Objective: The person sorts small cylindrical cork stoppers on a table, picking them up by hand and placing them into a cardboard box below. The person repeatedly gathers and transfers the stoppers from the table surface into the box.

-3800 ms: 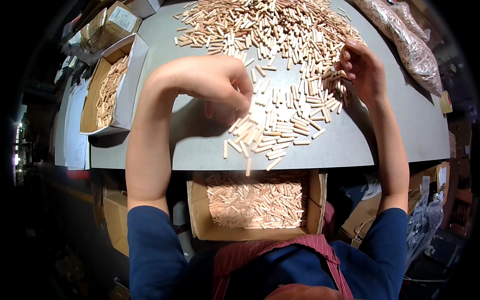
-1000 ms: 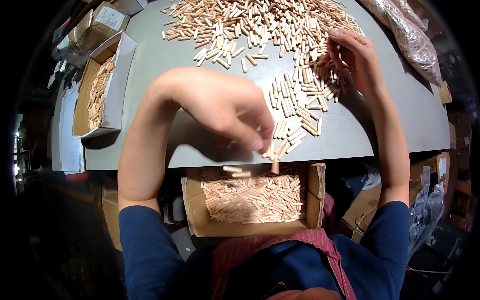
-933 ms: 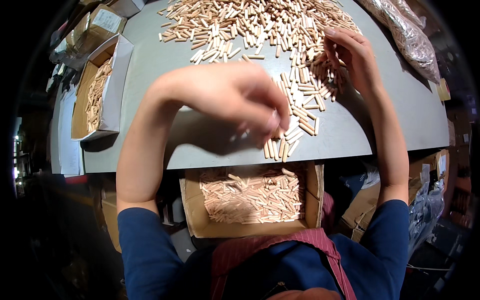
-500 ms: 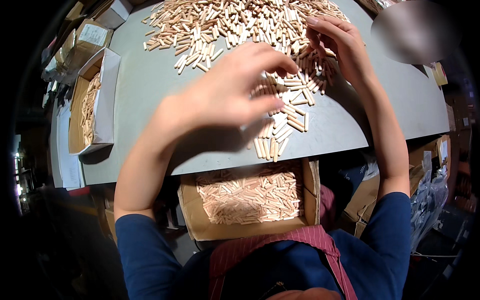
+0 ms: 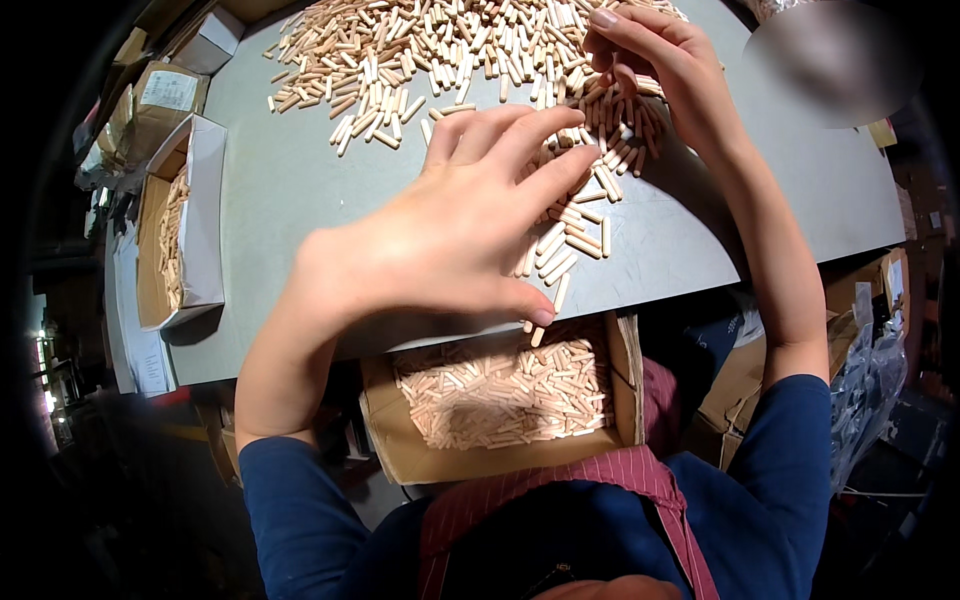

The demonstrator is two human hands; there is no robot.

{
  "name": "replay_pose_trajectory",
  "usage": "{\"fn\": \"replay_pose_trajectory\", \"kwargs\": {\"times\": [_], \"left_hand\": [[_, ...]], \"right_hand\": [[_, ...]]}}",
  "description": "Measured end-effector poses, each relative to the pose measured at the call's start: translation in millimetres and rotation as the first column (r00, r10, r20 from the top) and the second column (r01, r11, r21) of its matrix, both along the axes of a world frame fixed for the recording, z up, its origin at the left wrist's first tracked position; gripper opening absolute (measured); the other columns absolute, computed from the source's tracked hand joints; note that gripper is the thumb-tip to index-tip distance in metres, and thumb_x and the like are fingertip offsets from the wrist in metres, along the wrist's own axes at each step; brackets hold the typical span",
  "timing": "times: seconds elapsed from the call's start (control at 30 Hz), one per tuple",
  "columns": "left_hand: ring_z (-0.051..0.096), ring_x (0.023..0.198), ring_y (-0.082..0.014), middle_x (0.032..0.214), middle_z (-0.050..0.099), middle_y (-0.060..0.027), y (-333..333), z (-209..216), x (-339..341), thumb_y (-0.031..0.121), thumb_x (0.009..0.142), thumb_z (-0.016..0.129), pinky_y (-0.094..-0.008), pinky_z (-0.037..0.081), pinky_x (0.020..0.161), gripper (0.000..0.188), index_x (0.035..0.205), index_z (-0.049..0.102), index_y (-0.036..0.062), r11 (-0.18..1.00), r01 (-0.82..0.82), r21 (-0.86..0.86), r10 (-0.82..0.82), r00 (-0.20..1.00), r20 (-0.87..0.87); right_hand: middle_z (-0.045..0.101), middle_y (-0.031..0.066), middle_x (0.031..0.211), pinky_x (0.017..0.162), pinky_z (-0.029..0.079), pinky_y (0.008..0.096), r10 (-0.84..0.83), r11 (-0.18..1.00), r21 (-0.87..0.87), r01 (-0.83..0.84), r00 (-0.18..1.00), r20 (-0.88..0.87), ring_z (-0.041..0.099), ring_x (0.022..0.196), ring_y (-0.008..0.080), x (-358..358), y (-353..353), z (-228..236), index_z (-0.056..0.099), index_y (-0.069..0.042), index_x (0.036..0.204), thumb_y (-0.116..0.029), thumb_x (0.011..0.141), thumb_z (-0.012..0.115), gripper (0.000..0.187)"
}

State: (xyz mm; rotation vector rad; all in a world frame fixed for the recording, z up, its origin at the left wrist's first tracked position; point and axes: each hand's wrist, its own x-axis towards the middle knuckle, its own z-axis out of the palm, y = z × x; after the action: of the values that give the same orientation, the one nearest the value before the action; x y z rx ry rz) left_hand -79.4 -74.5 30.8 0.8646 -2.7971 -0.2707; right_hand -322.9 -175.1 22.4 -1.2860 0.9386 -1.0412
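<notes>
Head view: left hand [image 5: 470, 220] wider-splayed than before

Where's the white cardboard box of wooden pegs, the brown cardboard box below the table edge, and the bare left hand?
White cardboard box [image 5: 208, 212]: head view, outer side wall.
Brown cardboard box [image 5: 435, 466]: head view, inner near wall.
Bare left hand [image 5: 462, 220]: head view, its back.

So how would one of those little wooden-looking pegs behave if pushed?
The pegs look round-sided, so one would probably roll. Their straight, wood-coloured bodies suggest they're stiff. Being slim beside the left hand, each is likely light.
</notes>
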Motion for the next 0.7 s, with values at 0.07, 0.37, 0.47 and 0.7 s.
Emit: {"fn": "replay_pose_trajectory", "kwargs": {"times": [0.07, 0.37, 0.47, 0.7], "left_hand": [[0.030, 0.148, -0.0430, 0.165, 0.031, -0.0188, -6, -1, 4, 0.075, 0.072, 0.079, -0.0586, 0.025, 0.120, 0.116, 0.161, 0.040, 0.0117, 1.000, 0.015, -0.021, -0.015, 1.000, -0.012], [0.035, 0.153, -0.0379, 0.161, 0.045, -0.0205, -44, -19, 12, 0.039, 0.105, 0.058, -0.0481, 0.025, 0.125, 0.064, 0.155, 0.046, 0.0008, 1.000, 0.011, 0.008, -0.009, 0.976, -0.218], [0.028, 0.157, -0.0371, 0.166, 0.036, -0.0216, -37, -34, 3, 0.041, 0.108, 0.051, -0.0484, 0.021, 0.127, 0.067, 0.159, 0.038, -0.0009, 1.000, -0.005, -0.022, 0.002, 0.990, -0.139], [0.023, 0.159, -0.0369, 0.171, 0.026, -0.0211, -27, -34, -5, 0.067, 0.101, 0.046, -0.0494, 0.016, 0.129, 0.095, 0.164, 0.025, -0.0008, 0.994, -0.006, -0.113, 0.011, 0.999, 0.044]], "right_hand": [[0.070, 0.0031, 0.091, 0.073, 0.048, 0.0250, 0.005, 1.000, -0.006, -0.005, 1.000, 0.001, 0.062, 0.084, 0.0113, -2, -1, -1, 0.074, -0.007, 0.105, -0.029, 0.101, 0.072, 0.023], [0.070, 0.0039, 0.089, 0.065, 0.049, 0.0254, 0.015, 0.997, -0.073, -0.016, 1.000, -0.018, 0.063, 0.079, 0.0122, -1, 4, 10, 0.074, -0.006, 0.104, -0.031, 0.102, 0.069, 0.026], [0.070, 0.0051, 0.090, 0.062, 0.050, 0.0260, 0.028, 0.994, -0.109, -0.026, 0.999, 0.020, 0.064, 0.078, 0.0137, -5, -4, 3, 0.073, -0.005, 0.104, -0.031, 0.102, 0.069, 0.027], [0.067, 0.0024, 0.085, 0.059, 0.052, 0.0232, -0.009, 1.000, -0.026, 0.011, 0.997, 0.083, 0.063, 0.069, 0.0096, -6, -15, -13, 0.070, -0.006, 0.103, -0.034, 0.106, 0.065, 0.028]]}}
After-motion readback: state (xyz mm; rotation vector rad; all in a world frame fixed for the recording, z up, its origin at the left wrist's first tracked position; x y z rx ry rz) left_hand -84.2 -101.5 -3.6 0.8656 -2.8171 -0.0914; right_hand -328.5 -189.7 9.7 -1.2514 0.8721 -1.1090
